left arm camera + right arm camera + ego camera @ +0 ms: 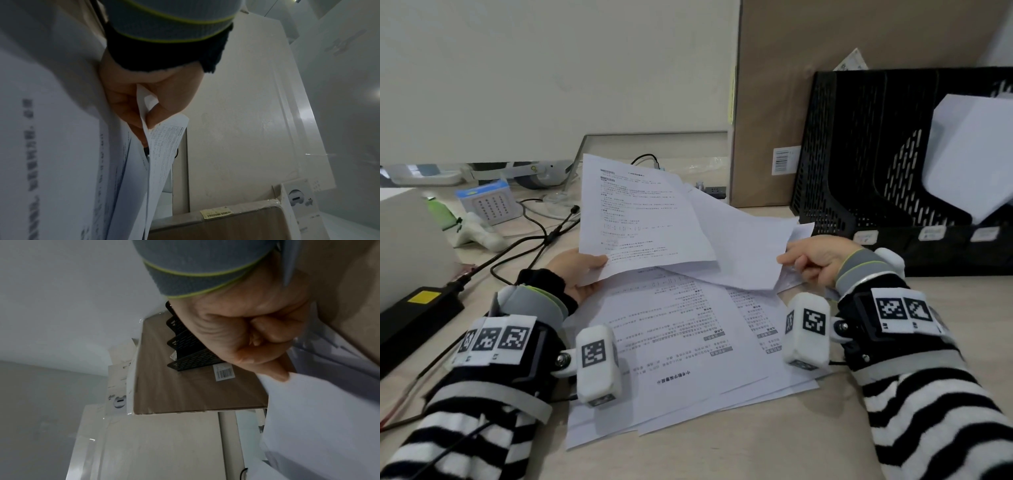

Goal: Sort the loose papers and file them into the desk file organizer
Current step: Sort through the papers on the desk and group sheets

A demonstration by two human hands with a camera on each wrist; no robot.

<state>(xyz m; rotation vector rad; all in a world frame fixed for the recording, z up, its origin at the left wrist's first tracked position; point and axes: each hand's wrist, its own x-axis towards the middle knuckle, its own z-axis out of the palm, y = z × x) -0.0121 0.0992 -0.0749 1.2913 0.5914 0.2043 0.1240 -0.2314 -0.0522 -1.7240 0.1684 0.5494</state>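
Left hand pinches a printed sheet by its lower corner, tilted up, likely for reading. Right hand pinches a blank sheet at its edge. Loose papers lie fanned on the bench; black organizer stands right, one slot already filled.

- Left hand raised just above the table, thumb on top of a printed sheet, fingers curled beneath, pinching its lower corner.
- Right hand level with the left, well apart, fingers folded into the palm, thumb pinching the edge of a blank sheet.
- Both forearms in striped sleeves, reaching forward, wrists strapped.
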